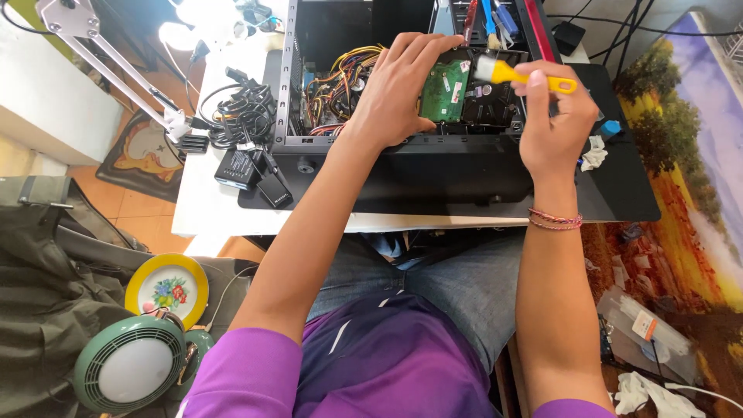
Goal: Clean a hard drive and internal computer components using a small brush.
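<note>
My left hand (397,89) grips a hard drive (464,93) by its left edge, its green circuit board facing up, over an open black computer case (402,166). In my right hand (553,124) is a small brush with a yellow handle (534,77); its pale bristles rest on the drive's top right part. Bundles of yellow, red and black wires (337,85) lie inside the case to the left of my left hand.
A heap of black cables and power adapters (244,131) lies on the white table left of the case. A white lamp arm (116,62) reaches across the upper left. A green fan (128,371) and a yellow-rimmed plate (168,288) sit on the floor. Crumpled tissue (594,153) lies right of the case.
</note>
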